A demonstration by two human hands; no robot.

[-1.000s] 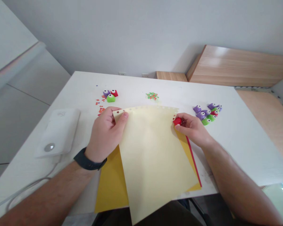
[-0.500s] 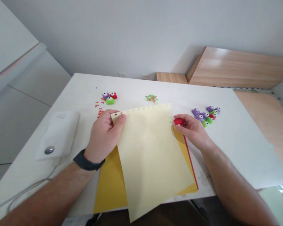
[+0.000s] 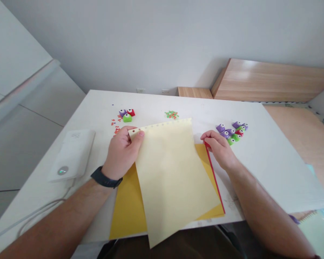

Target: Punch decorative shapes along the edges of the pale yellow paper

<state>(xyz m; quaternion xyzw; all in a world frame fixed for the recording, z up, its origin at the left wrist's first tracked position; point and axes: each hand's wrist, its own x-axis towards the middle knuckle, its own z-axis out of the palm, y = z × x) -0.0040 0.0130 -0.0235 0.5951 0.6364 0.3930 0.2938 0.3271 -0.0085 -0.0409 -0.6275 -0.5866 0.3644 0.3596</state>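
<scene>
head view: the left hand (image 3: 121,153) lifts the top corner of a cream paper sheet (image 3: 170,180), its fingers (image 3: 133,133) pinching the sheet with the thumb pressed on top. the sheet slants across the near half of the table (image 3: 272,172) and hangs over its front edge, on top of a yellow paper sheet (image 3: 126,212). a row of small punched holes runs along the sheet's far edge, and a small star-shaped mark sits by the pinched corner. no such marks show on the rest of the sheet, so most of its surface is bare, though the hand hides some of it. the right hand (image 3: 218,149) rests just beside the red edge of a sheet (image 3: 214,180) under the yellow one, its fingers (image 3: 206,136) curled; whether they hold anything, i cannot tell. toward the table's far edge lie craft paper punches (image 3: 230,131) in purple, green and red, more punches (image 3: 126,114), and a pile of green and orange paper bits (image 3: 172,114).
</scene>
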